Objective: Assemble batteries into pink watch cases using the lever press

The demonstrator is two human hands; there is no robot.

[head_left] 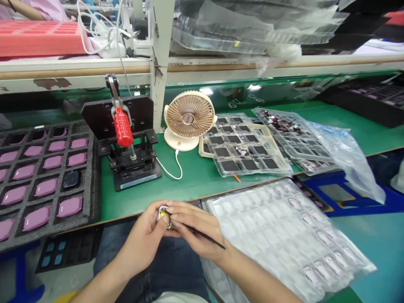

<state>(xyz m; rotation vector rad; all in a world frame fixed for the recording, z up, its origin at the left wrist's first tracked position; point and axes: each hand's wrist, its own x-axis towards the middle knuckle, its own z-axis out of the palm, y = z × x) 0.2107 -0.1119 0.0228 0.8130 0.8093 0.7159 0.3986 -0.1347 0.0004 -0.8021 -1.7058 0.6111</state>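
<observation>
My left hand point(148, 227) is closed around a small squarish watch case point(163, 213), its open inside facing up with something yellow in it. My right hand point(198, 229) holds a thin black pen-like tool point(206, 237), which looks like tweezers, with its tip hidden by the fingers at the case. Both hands meet above my lap, just off the bench's front edge. Right of them lies a clear plastic tray point(252, 227) with rows of pockets, several at its right side holding pinkish frame-like parts.
A foam tray point(91, 185) of purple-wrapped watch cases lies left. Behind my hands stand a black toggle-clamp press point(134, 155) with a red handle and a small fan point(189, 120). Clear part trays point(243, 145) and a plastic bag point(350, 160) lie right; a white post point(160, 63) rises behind.
</observation>
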